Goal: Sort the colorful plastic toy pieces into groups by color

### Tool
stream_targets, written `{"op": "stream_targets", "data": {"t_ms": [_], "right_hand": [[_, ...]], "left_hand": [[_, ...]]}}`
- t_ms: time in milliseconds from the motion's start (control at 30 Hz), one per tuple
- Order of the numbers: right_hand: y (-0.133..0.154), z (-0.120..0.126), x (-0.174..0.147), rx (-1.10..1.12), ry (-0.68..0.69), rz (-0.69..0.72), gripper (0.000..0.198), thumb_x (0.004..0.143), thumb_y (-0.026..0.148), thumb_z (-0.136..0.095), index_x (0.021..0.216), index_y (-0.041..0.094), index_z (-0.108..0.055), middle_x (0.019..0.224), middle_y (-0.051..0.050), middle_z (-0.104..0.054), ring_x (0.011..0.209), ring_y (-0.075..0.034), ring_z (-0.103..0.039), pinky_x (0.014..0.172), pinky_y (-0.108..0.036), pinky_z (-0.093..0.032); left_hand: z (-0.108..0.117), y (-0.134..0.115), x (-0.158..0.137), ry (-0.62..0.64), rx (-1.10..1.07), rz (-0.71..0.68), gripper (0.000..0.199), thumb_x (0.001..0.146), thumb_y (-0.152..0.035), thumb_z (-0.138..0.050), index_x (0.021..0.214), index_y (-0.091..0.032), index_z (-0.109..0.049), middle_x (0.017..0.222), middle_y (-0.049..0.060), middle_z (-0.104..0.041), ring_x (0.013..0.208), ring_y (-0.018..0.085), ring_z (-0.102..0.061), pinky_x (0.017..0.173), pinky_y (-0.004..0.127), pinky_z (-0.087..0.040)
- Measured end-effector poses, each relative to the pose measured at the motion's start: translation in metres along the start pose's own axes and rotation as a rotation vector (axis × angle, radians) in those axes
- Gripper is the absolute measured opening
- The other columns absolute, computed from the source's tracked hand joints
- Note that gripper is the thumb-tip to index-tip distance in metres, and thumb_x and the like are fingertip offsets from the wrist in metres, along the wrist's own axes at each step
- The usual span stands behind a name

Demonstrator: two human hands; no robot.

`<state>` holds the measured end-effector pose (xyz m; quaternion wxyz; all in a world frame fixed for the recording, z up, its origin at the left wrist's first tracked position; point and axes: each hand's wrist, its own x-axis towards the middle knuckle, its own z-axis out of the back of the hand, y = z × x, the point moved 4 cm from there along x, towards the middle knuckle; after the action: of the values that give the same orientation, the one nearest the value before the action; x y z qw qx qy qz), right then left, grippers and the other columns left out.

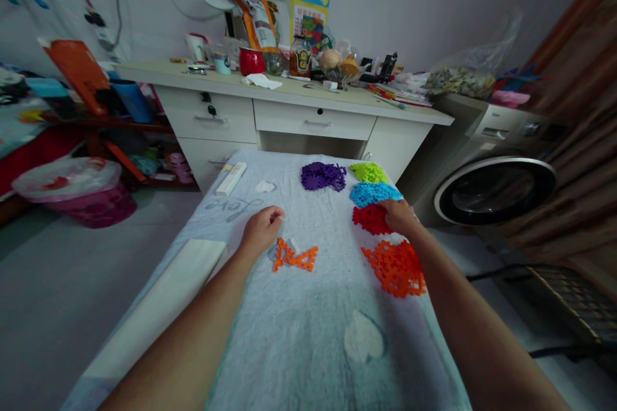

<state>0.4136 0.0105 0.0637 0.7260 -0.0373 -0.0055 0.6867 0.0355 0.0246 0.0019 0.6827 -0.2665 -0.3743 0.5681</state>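
Note:
On the cloth-covered table, two triangular orange interlocking plastic pieces (pixel 295 257) lie joined in a bow-tie shape. Just to their upper left, my left hand (pixel 263 229) rests with its fingers curled in and nothing showing between them. My right hand (pixel 400 216) reaches to the right side, its fingertips pinched at the edge of a pile of red interlocking pieces (pixel 372 219); the exact piece under the fingers is partly hidden. Nearer me lies a larger heap of orange pieces (pixel 396 268), beside my right forearm. Beyond the red pile are blue pieces (pixel 375 194) and lime-green pieces (pixel 369 172).
Purple pieces (pixel 322 176) are heaped at the table's far side. A white box (pixel 232 179) stands at the far left corner, and a long white panel (pixel 166 308) lies along the left edge. Behind are a cluttered white desk (pixel 315 119) and a washing machine (pixel 482 160).

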Motion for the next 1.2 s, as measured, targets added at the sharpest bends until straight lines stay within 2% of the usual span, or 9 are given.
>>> {"op": "stream_targets", "data": {"t_ms": [467,767,933,1067,1200], "right_hand": [[0.007,0.004,-0.010,-0.095,0.069,-0.025,0.049,0.088,0.014,-0.040,0.130,0.027,-0.062,0.132,-0.011,-0.059,0.118,-0.035,-0.050,0.092,-0.047,-0.041],[0.008,0.006,-0.008,-0.067,0.051,-0.044,0.048,0.087,0.012,-0.040,0.124,0.028,-0.066,0.129,-0.012,-0.061,0.118,-0.035,-0.052,0.092,-0.049,-0.042],[0.011,0.015,-0.013,-0.043,-0.004,-0.045,0.048,0.085,0.009,-0.042,0.121,0.026,-0.069,0.129,-0.012,-0.063,0.115,-0.034,-0.055,0.091,-0.048,-0.044],[0.036,0.029,-0.025,0.066,-0.087,0.028,0.045,0.087,0.009,-0.043,0.120,0.023,-0.069,0.126,-0.012,-0.065,0.115,-0.031,-0.055,0.094,-0.046,-0.043],[0.096,0.032,-0.053,0.308,-0.097,0.323,0.032,0.090,0.020,-0.052,0.117,0.017,-0.068,0.121,-0.012,-0.065,0.114,-0.025,-0.056,0.101,-0.041,-0.040]], "left_hand": [[-0.002,0.003,0.002,0.001,-0.021,-0.018,0.026,0.078,-0.032,-0.048,0.091,-0.020,-0.067,0.087,0.004,-0.072,0.081,0.020,-0.066,0.074,0.029,-0.049],[-0.002,0.004,0.002,0.000,-0.023,-0.017,0.026,0.078,-0.032,-0.047,0.091,-0.020,-0.067,0.087,0.004,-0.071,0.081,0.020,-0.065,0.076,0.030,-0.049],[-0.002,0.005,0.003,0.001,-0.024,-0.004,0.026,0.078,-0.032,-0.047,0.091,-0.020,-0.066,0.086,0.004,-0.071,0.080,0.020,-0.065,0.076,0.030,-0.050],[-0.001,0.002,0.002,0.005,-0.013,-0.010,0.026,0.078,-0.032,-0.047,0.090,-0.020,-0.067,0.086,0.004,-0.071,0.080,0.020,-0.065,0.075,0.030,-0.049],[0.000,-0.001,0.001,0.003,-0.009,-0.017,0.026,0.078,-0.032,-0.047,0.090,-0.020,-0.067,0.086,0.004,-0.071,0.081,0.020,-0.066,0.074,0.030,-0.049]]}}
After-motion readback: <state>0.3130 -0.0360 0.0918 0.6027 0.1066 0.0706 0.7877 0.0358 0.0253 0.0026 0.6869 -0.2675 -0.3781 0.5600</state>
